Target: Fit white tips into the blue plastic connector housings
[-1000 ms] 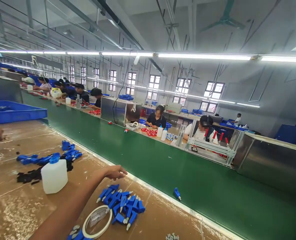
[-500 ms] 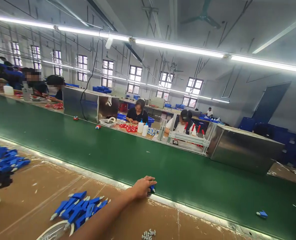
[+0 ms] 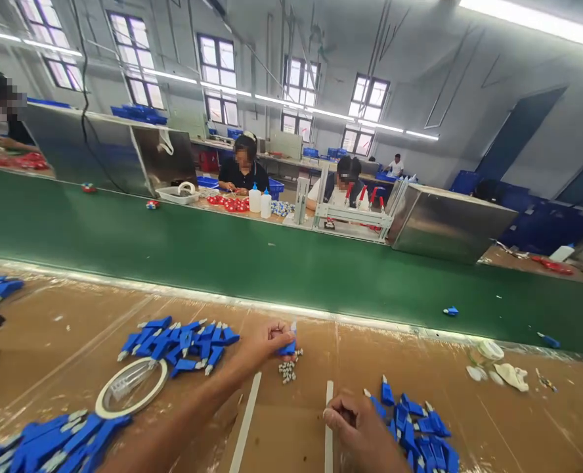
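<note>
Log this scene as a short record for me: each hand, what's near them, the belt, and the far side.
Left hand: the hand grips a blue part with a pale tip
Right hand: the hand is curled; whether it holds anything is unclear
Near left hand: small grey pieces
Near right hand: a pile of blue parts
Work surface: brown table
Green belt: two blue pieces towards the right
Far side: two white bottles with blue caps

The blue piece (image 3: 287,347) I hold is smooth plastic, my table (image 3: 291,430) glossy and scuffed, the green belt (image 3: 272,276) perhaps rubber.
</note>
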Tool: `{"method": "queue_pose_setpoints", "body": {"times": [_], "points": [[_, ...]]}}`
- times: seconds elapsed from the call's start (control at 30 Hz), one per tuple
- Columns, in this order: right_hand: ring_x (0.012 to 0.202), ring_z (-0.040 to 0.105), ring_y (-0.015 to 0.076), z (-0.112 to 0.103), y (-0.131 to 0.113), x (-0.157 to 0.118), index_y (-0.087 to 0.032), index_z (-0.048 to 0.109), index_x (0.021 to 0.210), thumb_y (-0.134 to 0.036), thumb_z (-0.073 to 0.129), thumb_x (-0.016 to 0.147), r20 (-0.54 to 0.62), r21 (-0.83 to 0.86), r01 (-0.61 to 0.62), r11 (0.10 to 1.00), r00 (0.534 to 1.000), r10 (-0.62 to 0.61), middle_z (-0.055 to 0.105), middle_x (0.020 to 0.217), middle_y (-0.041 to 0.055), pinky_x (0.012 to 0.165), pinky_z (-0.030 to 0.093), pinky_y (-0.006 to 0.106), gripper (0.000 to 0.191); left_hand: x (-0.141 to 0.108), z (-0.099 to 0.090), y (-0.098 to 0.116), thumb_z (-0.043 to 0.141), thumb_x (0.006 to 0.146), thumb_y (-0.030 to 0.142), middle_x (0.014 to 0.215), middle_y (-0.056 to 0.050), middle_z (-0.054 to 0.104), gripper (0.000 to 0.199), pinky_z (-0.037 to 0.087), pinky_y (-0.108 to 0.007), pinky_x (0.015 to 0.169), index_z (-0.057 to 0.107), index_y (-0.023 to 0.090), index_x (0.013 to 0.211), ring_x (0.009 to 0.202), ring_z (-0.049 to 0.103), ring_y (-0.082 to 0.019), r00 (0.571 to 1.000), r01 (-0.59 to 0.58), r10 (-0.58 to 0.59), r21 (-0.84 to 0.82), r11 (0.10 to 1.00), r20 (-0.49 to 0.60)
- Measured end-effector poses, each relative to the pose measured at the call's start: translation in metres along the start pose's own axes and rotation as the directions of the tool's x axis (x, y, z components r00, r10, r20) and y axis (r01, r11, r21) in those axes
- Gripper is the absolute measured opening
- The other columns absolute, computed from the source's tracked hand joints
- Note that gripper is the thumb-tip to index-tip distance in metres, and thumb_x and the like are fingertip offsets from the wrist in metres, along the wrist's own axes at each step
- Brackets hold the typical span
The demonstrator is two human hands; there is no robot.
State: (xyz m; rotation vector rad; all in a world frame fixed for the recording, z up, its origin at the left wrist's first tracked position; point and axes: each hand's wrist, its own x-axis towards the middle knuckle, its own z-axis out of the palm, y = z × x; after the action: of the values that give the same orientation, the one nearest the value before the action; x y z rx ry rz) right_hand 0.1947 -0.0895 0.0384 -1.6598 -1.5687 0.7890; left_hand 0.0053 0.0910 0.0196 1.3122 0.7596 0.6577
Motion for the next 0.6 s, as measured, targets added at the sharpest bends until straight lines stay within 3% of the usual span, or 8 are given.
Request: {"method": "queue_pose_setpoints", "body": {"times": [0.1,0.2,0.33,0.6], "points": [[0.060,0.050,0.0140,0.019,-0.002,-0.017,-0.019,0.073,0.078,-0.054,0.059,0.089,0.086,0.089,0.024,0.996,0.996,-0.032,0.058,0.068,-0.0009,0.055,0.037,0.025,0.039,-0.045,0.014,-0.010,0.079,0.064,0.059,0.070,-0.001,0.068,0.049,0.049,-0.021,0.055,0.051,0.020,0.073,0.056,0.062,-0.011,0.995,0.098,-0.096,-0.265,0.959,0.023],[0.056,0.047,0.0128,0.037,0.003,-0.030,-0.021,0.075,0.089,-0.060,0.067,0.080,0.107,0.169,0.020,0.985,0.993,-0.039,0.057,0.072,-0.0007,0.051,0.036,0.024,0.041,-0.067,0.025,-0.018,0.088,0.058,0.049,0.062,0.003,0.062,0.048,0.047,-0.015,0.051,0.055,0.018,0.072,0.052,0.060,-0.007,0.984,0.176,-0.171,-0.444,0.879,0.052],[0.054,0.044,0.0118,0.051,0.010,-0.034,-0.020,0.076,0.084,-0.061,0.074,0.074,0.082,0.190,-0.004,0.982,0.997,-0.012,0.053,0.069,-0.0018,0.051,0.034,0.023,0.042,-0.070,0.031,-0.029,0.093,0.054,0.039,0.060,0.002,0.063,0.045,0.050,-0.012,0.051,0.066,0.013,0.078,0.051,0.061,-0.006,0.969,0.241,-0.227,-0.571,0.785,0.097],[0.053,0.046,0.0098,0.064,0.036,-0.034,-0.020,0.079,0.074,-0.060,0.070,0.080,0.111,0.113,0.032,0.993,0.993,-0.045,0.057,0.068,0.0001,0.047,0.033,0.020,0.041,-0.068,0.031,-0.038,0.093,0.057,0.034,0.061,-0.002,0.067,0.039,0.051,-0.011,0.050,0.072,0.010,0.078,0.052,0.065,-0.008,0.960,0.273,-0.239,-0.662,0.698,0.144]]}}
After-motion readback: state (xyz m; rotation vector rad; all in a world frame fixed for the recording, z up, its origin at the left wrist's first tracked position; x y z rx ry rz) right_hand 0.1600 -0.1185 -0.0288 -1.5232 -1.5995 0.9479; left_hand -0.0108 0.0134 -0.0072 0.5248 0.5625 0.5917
